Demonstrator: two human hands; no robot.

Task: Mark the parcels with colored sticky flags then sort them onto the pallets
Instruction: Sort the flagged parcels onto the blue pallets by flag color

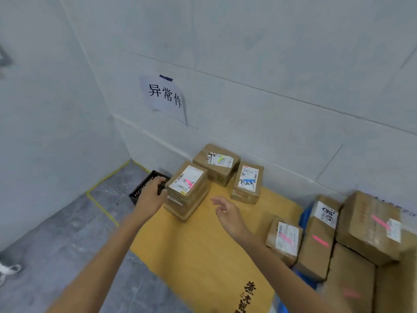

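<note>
Grey-white wall [270, 64] ahead of both hands, grey floor [67, 233] to the left of the left arm. Yellow cardboard sheet [191, 245] lies under both hands.

Pink group sits right of the right forearm, all touching:
- large parcel [370, 224], farthest right
- tall parcel [320, 240], middle
- small parcel [284, 238], nearest the forearm

Beyond the right hand's fingertips, by the wall:
- parcel with a green flag [216, 163]
- parcel with a blue flag [248, 181], just right of it

Task parcel [186, 190], with a pink flag [188, 182] on its label, rests on the sheet between the hands, nearer the left. It may be two boxes stacked, can't tell.

Left hand [150, 193] is against that parcel's left side with fingers curled. Real grip or only contact: can't tell.

Right hand [228, 213] hovers over the sheet, apart from the parcel, fingers loosely spread, holding nothing.

Black slotted plastic edge [140, 190] sticks out behind the left hand. Paper sign [163, 94] is taped to the wall above it. Yellow floor tape [101, 206] runs left of the left wrist.
</note>
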